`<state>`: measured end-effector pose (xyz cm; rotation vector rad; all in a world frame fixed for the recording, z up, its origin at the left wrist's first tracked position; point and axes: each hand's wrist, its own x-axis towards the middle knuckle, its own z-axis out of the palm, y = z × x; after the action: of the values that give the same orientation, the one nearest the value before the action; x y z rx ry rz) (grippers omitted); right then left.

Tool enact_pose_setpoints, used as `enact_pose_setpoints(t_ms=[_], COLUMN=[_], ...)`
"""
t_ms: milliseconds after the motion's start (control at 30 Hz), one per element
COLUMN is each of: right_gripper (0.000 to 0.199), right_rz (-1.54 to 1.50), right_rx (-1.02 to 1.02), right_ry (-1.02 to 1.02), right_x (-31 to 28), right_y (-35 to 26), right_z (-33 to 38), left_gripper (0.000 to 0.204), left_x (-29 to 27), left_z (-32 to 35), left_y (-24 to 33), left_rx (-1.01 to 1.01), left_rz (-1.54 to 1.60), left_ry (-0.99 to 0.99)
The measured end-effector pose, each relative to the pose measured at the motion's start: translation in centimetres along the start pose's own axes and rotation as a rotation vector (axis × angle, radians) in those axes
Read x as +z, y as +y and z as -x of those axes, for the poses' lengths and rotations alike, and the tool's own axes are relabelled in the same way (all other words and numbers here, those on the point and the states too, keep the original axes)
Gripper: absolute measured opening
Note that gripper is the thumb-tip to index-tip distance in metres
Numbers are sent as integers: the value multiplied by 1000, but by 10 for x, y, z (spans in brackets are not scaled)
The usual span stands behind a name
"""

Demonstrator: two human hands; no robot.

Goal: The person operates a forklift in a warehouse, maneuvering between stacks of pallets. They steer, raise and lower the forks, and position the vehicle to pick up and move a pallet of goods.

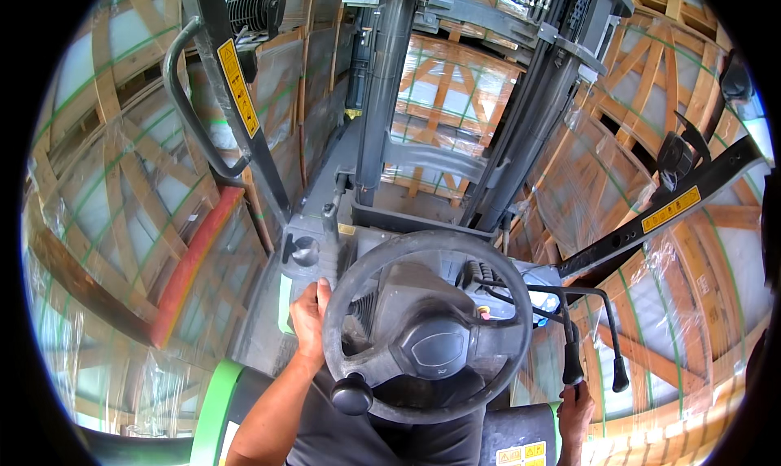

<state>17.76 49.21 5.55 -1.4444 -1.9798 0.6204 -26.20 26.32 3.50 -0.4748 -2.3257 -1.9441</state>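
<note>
My left hand [308, 319] is closed at the left side of the black steering wheel [521, 303], its thumb pointing up along the rim. The fingers' undersides are hidden. A round spinner knob [351, 395] on the wheel's lower left is not held. Just ahead of that hand stands a grey lever with a ribbed grip [328, 250]. On the right, my right hand [576, 413] is closed around the lower end of a black-knobbed control lever [573, 362]. Another bent lever with a black knob [621, 375] hangs beside it, untouched.
The forklift mast [382, 100] rises ahead, with a wrapped wooden crate [447, 87] beyond it. Stacked crates [138, 173] stand close on the left, and more crates [651, 83] on the right. Black frame posts [244, 116] flank the cab; a grab handle [175, 83] is fixed to the left one.
</note>
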Motion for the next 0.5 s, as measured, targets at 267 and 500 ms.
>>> enact_pose_setpoints(t_ms=[267, 500], right_gripper=[36, 18], right_rz=[119, 90], right_rx=[22, -101], right_ry=[-2, 85], right_x=[9, 22], right_y=[21, 33], right_z=[-16, -28], left_gripper=[51, 53], left_x=[10, 19], left_z=[-9, -20], left_y=[-4, -24], left_rx=[-12, -28], left_rz=[-17, -7], left_ry=[16, 29])
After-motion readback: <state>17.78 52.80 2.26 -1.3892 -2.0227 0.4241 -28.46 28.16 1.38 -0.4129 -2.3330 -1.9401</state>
